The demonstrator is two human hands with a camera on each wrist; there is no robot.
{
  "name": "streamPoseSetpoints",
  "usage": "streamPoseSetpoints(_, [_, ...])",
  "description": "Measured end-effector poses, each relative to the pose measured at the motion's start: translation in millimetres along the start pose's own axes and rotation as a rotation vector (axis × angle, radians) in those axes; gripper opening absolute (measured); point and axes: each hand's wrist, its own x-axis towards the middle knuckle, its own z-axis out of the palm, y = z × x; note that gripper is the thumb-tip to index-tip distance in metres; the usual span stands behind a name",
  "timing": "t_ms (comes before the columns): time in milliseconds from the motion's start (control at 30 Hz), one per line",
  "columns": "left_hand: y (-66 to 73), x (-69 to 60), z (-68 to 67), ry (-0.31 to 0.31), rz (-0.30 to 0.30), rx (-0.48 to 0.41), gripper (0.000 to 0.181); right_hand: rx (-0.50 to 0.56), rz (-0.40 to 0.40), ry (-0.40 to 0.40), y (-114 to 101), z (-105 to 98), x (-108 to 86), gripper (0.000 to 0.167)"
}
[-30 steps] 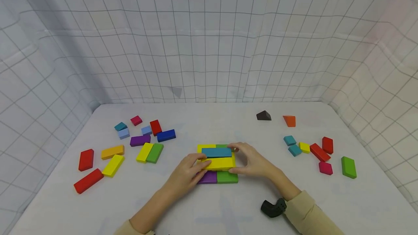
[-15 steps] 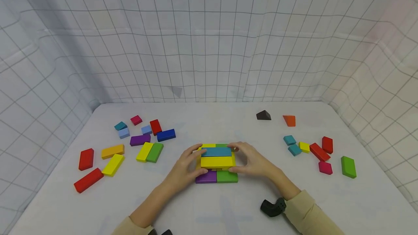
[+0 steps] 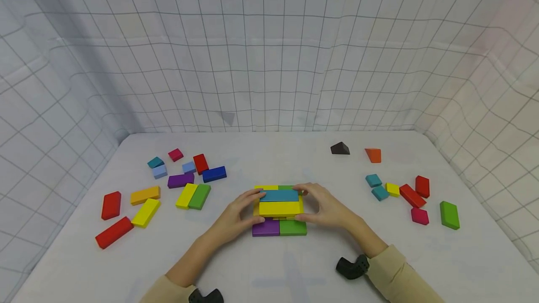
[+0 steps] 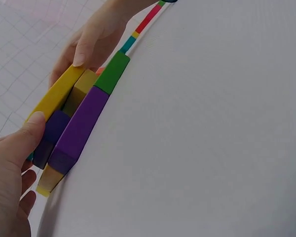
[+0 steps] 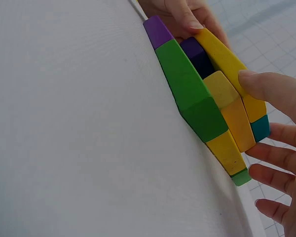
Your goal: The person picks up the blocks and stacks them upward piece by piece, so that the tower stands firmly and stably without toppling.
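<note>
A layered stack of blocks stands at the table's centre. On top, a yellow block (image 3: 279,209) lies in front of a teal block (image 3: 280,196), their long sides touching. My left hand (image 3: 230,221) grips their left end, thumb at the yellow block's front corner and fingers by the teal one. At the right end my right hand (image 3: 326,208) holds them the same way. The bottom layer shows a purple block (image 4: 84,123) and a green block (image 5: 190,84) along the front. Between the layers, dark blue (image 4: 56,127) and yellow (image 5: 219,89) blocks show in the wrist views.
Loose blocks lie on both sides of the table, including a red one (image 3: 114,233) and a purple one (image 3: 181,181) at left, and a green one (image 3: 449,215) at right. A black wedge (image 3: 340,148) and an orange piece (image 3: 374,155) lie behind.
My left fingers have moved off the yellow block's top to the stack's left end. The yellow block has shifted slightly back and left. My right hand has barely moved.
</note>
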Motion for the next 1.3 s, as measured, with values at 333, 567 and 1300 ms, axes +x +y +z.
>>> streamPoseSetpoints(333, [31.9,1.9,-9.5,-0.011,-0.039,-0.043,0.052,-0.001,-0.011,0.001,1.2,0.3,0.2,0.063])
streamPoseSetpoints(567, [31.6,2.3,-8.9,-0.009,-0.046,-0.052,0.050,0.004,-0.021,0.003,2.0,0.4,0.1,0.063])
streamPoseSetpoints(1300, [9.0,1.8,2.2,0.024,-0.034,-0.060,0.052,0.000,-0.037,0.022,2.2,0.6,-0.2,0.064])
